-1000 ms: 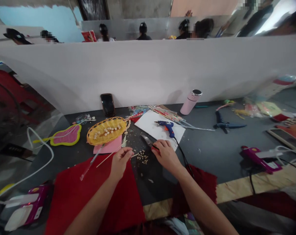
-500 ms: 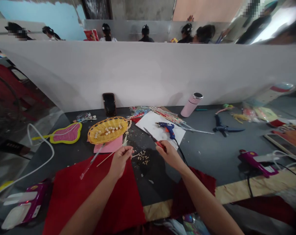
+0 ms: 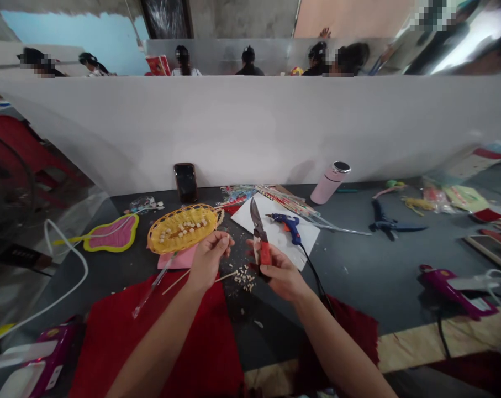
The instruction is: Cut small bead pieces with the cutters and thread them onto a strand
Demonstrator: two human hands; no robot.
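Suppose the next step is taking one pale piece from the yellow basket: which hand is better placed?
Probably the left hand: it is close to the basket, while the right hand is farther away and holds a red-handled tool.

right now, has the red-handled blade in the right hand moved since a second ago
Yes, upward in the view: the tip of the red-handled blade was below the nozzle of the blue glue gun, now above.

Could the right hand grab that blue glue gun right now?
Probably not easily: the right hand grips a red-handled cutting tool. Otherwise the way looks open: the blue glue gun lies close ahead on a white sheet.
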